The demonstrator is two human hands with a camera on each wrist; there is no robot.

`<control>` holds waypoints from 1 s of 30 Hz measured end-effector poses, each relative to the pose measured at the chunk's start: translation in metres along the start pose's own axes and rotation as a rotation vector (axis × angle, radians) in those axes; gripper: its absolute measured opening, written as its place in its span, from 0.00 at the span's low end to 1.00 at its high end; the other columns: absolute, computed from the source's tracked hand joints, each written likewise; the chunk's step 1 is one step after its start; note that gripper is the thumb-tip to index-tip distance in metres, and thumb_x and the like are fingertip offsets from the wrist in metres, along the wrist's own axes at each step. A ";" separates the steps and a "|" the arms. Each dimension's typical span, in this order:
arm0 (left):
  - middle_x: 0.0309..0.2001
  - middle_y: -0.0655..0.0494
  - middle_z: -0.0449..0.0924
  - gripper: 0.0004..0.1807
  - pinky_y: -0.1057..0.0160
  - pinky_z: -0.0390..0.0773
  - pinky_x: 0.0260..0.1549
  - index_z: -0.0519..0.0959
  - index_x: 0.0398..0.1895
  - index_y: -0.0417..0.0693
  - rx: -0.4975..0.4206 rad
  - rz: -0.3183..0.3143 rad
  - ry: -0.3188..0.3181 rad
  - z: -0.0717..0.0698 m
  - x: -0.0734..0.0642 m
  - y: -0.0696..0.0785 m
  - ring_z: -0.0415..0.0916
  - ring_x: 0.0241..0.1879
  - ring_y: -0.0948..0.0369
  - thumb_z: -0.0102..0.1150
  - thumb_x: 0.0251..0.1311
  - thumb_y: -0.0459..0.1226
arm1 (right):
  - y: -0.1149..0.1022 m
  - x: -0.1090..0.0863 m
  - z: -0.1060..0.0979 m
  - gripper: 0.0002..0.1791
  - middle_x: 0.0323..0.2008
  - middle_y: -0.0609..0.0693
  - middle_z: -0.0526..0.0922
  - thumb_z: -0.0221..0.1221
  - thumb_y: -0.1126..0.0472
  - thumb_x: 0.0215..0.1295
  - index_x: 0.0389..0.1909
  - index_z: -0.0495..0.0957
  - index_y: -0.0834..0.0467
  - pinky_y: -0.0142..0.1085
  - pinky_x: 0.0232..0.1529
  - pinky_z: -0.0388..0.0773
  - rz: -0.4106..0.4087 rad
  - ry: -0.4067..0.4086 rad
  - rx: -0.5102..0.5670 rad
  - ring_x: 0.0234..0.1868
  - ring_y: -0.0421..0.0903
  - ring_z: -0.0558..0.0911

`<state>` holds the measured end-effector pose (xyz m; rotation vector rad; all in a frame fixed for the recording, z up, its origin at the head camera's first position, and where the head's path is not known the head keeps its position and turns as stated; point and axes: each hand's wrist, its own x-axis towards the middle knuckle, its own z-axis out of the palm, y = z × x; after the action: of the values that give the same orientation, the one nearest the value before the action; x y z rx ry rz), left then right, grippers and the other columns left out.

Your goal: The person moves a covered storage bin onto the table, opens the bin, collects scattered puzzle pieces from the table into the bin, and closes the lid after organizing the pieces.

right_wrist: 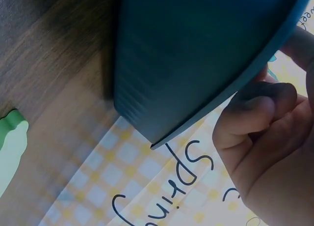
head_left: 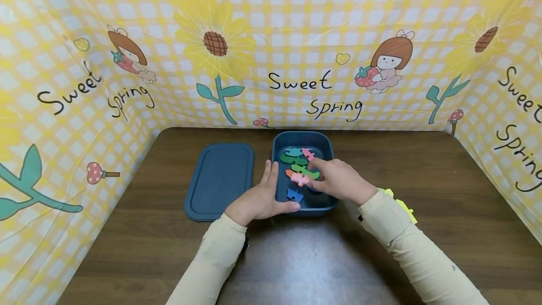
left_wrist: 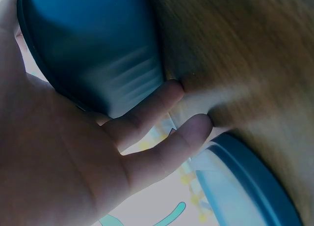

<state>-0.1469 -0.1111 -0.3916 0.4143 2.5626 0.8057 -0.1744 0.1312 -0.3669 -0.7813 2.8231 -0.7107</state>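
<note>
A dark blue box (head_left: pixel 325 142) with rounded corners holds several flat, notched puzzle pieces. Among them are a pink piece with an orange tip (head_left: pixel 300 179), a light green piece (head_left: pixel 301 170), a dark green piece (head_left: pixel 292 159), a teal piece (head_left: pixel 293 152) and a blue piece (head_left: pixel 294 195). My left hand (head_left: pixel 261 196) rests against the box's left side, fingers straight, thumb at the front rim. Over the right rim, my right hand (head_left: pixel 340 180) reaches in. Its thumb and index fingertips are at the pink and light green pieces; I cannot tell whether they pinch one.
Left of the box, its dark blue lid (head_left: pixel 222 180) lies flat on the brown wooden table (head_left: pixel 139 248). Yellow-green pieces (head_left: pixel 404 207) lie to the right, partly hidden by the right sleeve (head_left: pixel 389 218). Checked yellow cloth (head_left: pixel 296 27) surrounds the table's back and sides.
</note>
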 end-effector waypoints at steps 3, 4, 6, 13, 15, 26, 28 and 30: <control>0.80 0.54 0.15 0.68 0.46 0.69 0.62 0.26 0.81 0.53 -0.009 0.003 -0.001 0.000 0.000 0.000 0.60 0.72 0.44 0.63 0.57 0.67 | 0.001 -0.002 -0.002 0.28 0.22 0.44 0.76 0.69 0.54 0.65 0.62 0.76 0.61 0.35 0.24 0.75 0.012 0.003 0.000 0.22 0.42 0.74; 0.80 0.55 0.15 0.68 0.46 0.69 0.62 0.26 0.81 0.53 -0.012 0.002 -0.002 0.000 0.000 0.001 0.60 0.72 0.44 0.63 0.57 0.67 | 0.001 -0.003 -0.003 0.28 0.21 0.45 0.75 0.69 0.54 0.65 0.63 0.76 0.61 0.36 0.23 0.73 0.023 0.006 0.002 0.21 0.43 0.74; 0.80 0.54 0.15 0.68 0.45 0.69 0.63 0.26 0.81 0.53 -0.014 0.002 -0.002 0.000 -0.001 0.001 0.60 0.72 0.43 0.63 0.57 0.67 | 0.002 -0.005 -0.006 0.27 0.19 0.47 0.73 0.68 0.54 0.66 0.63 0.75 0.60 0.37 0.21 0.71 0.044 0.013 0.006 0.19 0.44 0.73; 0.80 0.55 0.15 0.68 0.44 0.66 0.64 0.26 0.81 0.54 -0.031 -0.001 0.005 -0.001 -0.001 0.000 0.57 0.73 0.43 0.64 0.56 0.67 | 0.012 -0.016 -0.016 0.22 0.21 0.48 0.74 0.65 0.55 0.69 0.61 0.78 0.59 0.37 0.20 0.72 0.087 0.051 0.037 0.18 0.45 0.73; 0.80 0.55 0.16 0.69 0.44 0.66 0.64 0.26 0.81 0.53 -0.035 0.003 0.006 -0.001 -0.001 0.000 0.56 0.73 0.43 0.64 0.55 0.67 | 0.016 -0.021 -0.021 0.20 0.22 0.48 0.75 0.65 0.56 0.70 0.59 0.79 0.59 0.38 0.22 0.74 0.097 0.068 0.047 0.20 0.45 0.74; 0.80 0.56 0.15 0.69 0.46 0.72 0.60 0.26 0.81 0.54 -0.030 0.001 0.001 0.000 -0.001 0.001 0.61 0.71 0.43 0.65 0.54 0.67 | 0.065 -0.064 -0.046 0.13 0.36 0.51 0.86 0.62 0.61 0.71 0.51 0.81 0.63 0.43 0.34 0.80 0.120 0.133 -0.005 0.31 0.43 0.81; 0.79 0.56 0.15 0.70 0.47 0.73 0.59 0.26 0.81 0.54 -0.033 -0.001 0.000 0.000 -0.001 0.000 0.63 0.70 0.43 0.64 0.54 0.68 | 0.075 -0.074 -0.048 0.13 0.37 0.51 0.86 0.62 0.61 0.71 0.51 0.81 0.63 0.43 0.34 0.79 0.143 0.120 -0.018 0.32 0.43 0.81; 0.80 0.56 0.15 0.70 0.47 0.74 0.58 0.26 0.81 0.54 -0.033 0.000 -0.001 0.001 -0.001 0.000 0.64 0.69 0.43 0.64 0.53 0.69 | 0.083 -0.084 -0.050 0.13 0.36 0.50 0.85 0.61 0.61 0.72 0.51 0.81 0.63 0.43 0.33 0.77 0.178 0.097 -0.022 0.30 0.43 0.80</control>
<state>-0.1458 -0.1115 -0.3921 0.4050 2.5454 0.8463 -0.1522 0.2571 -0.3618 -0.5026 2.9433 -0.7089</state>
